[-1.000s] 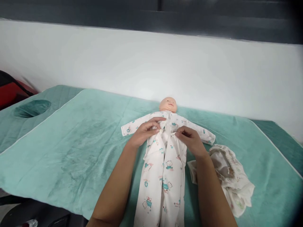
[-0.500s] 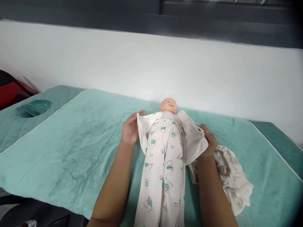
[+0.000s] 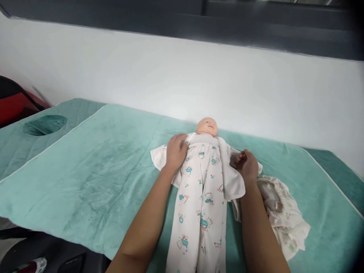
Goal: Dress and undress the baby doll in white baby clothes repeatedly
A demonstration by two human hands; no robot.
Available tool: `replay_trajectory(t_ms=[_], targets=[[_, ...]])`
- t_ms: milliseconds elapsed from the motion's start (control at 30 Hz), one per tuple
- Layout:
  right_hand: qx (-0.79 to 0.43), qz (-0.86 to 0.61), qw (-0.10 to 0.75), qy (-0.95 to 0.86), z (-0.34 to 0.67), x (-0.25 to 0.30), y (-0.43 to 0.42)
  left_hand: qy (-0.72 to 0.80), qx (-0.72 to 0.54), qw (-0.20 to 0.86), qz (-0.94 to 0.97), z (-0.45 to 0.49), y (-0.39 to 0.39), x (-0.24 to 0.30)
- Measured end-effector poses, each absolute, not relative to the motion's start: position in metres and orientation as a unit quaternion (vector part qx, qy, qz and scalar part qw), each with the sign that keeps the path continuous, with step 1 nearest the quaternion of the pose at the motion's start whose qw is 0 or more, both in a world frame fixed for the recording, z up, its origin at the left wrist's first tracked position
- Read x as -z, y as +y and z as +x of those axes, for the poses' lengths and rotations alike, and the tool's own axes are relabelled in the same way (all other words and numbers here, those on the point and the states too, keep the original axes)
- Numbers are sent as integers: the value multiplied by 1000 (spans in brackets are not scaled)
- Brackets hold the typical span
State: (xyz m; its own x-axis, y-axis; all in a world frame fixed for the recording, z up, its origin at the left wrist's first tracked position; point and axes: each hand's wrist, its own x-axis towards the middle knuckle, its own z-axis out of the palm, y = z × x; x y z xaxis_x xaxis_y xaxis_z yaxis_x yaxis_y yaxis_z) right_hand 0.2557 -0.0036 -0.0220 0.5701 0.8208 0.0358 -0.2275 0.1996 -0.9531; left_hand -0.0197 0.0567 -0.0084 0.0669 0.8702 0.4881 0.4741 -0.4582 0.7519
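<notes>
A baby doll [image 3: 207, 127] lies on its back with its head toward the wall. Around its upper body is a white baby shirt [image 3: 232, 176] with its front spread apart. Printed white baby trousers [image 3: 203, 197] reach up to the doll's chest. My left hand [image 3: 176, 152] rests over the shirt's sleeve on the left, palm down, its fingers loosely bent and apart. Beside the sleeve on the right is my right hand [image 3: 248, 165], its fingers curled in. Whatever lies inside those fingers is hidden.
A crumpled white cloth garment [image 3: 284, 216] lies right of my right forearm. The green bed cover [image 3: 113, 159] runs along a white wall [image 3: 170, 76]. At the left, the bed has a face hole [image 3: 45, 125]. A red and black object [image 3: 14, 100] stands at the far left.
Both hands have let go of the shirt's front flaps, which now lie lower. My left hand has moved inward over the sleeve; my right hand has curled beside the other sleeve.
</notes>
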Motion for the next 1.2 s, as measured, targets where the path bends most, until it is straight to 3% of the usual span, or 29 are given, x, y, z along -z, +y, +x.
replay_trajectory(t_ms=[100, 167, 333, 467, 600, 733, 967, 1067, 1200], targets=[[-264, -594, 700, -296, 249, 34, -6, 484, -398, 120, 770, -10, 61, 16], [-213, -650, 645, -339, 243, 40, -15, 506, -371, 90, 773, -9, 63, 18], [-28, -710, 395, -583, 234, 49, -48, 557, -261, 18, 788, -22, 67, 13], [73, -715, 247, -650, 252, 54, -77, 570, -184, 0, 801, -50, 72, 10], [90, -702, 191, -680, 295, 63, -110, 565, -205, 34, 798, -76, 76, 15], [86, -694, 208, -684, 317, 53, -130, 555, -238, 68, 794, -83, 79, 21], [49, -583, 277, -762, 208, -20, -46, 554, -247, 108, 788, -83, 83, 19], [32, -560, 203, -803, 139, -44, 12, 557, -244, 106, 786, -84, 83, 19], [21, -536, -51, -842, 81, -55, 72, 566, -229, 108, 784, -85, 83, 19]])
